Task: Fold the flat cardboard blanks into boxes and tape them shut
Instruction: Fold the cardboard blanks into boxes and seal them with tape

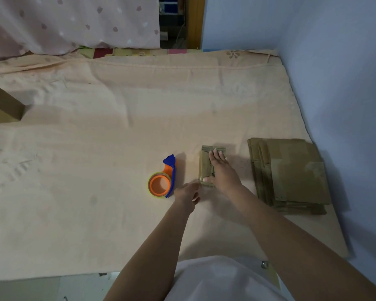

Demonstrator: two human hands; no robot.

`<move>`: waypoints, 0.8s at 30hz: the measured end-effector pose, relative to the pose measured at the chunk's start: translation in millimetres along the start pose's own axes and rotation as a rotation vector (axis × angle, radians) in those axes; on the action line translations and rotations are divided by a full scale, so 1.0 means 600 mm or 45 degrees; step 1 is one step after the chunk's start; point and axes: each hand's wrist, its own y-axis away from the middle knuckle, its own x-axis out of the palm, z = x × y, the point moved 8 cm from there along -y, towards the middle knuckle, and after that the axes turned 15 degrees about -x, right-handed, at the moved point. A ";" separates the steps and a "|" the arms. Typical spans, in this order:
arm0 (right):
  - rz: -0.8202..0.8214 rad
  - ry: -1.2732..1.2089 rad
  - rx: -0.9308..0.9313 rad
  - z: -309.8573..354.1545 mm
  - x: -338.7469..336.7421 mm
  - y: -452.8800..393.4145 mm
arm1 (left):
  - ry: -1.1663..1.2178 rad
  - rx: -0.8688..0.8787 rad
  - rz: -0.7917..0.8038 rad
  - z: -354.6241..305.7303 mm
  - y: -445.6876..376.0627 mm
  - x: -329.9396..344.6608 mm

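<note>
A small folded cardboard box (205, 168) lies on the peach sheet just right of centre. My right hand (220, 170) presses flat on its top, fingers straight and thumb spread along the near edge. My left hand (188, 195) sits at the box's near left corner with fingers loosely curled; what it pinches, if anything, is too blurred to tell. An orange and blue tape dispenser (162, 181) lies just left of the box. A stack of flat cardboard blanks (291, 172) rests to the right.
A finished cardboard box (3, 105) sits at the far left edge of the bed sheet (96, 159). A blue wall (345, 83) borders the right side. A patterned curtain (74, 22) hangs at the back left.
</note>
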 end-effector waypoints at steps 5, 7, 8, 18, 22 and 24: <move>0.008 0.024 -0.002 0.000 0.003 -0.001 | 0.010 -0.002 -0.097 -0.003 0.012 0.000; 0.018 0.033 0.000 0.000 0.002 -0.002 | 0.008 0.071 -0.179 -0.010 0.014 -0.009; 0.024 0.036 -0.002 0.000 0.001 -0.003 | -0.021 0.152 -0.220 -0.018 0.013 -0.012; -0.020 0.120 -0.018 0.006 -0.001 0.000 | -0.744 0.635 -0.390 -0.071 0.078 0.017; 0.030 0.056 -0.038 0.009 -0.003 0.001 | -0.872 0.704 -0.412 -0.096 0.090 0.033; 0.032 0.035 -0.044 0.009 -0.006 0.002 | -0.967 0.730 -0.464 -0.104 0.090 0.033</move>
